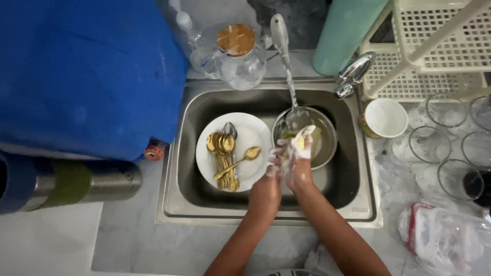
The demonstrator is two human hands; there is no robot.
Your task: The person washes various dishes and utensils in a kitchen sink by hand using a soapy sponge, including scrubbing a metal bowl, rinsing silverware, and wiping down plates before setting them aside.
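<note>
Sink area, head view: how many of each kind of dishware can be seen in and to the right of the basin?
White plate: 1
Metal bowl: 1
White cup: 1
Clear glasses: 5 at least, some cut off by the frame edge
Gold spoons: a stack, too overlapped to count
Total without spoons: 8

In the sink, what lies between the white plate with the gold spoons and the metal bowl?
In the head view, the soapy left hand and right hand sit between the white plate and the metal bowl, rubbing a small foamy item.
</note>
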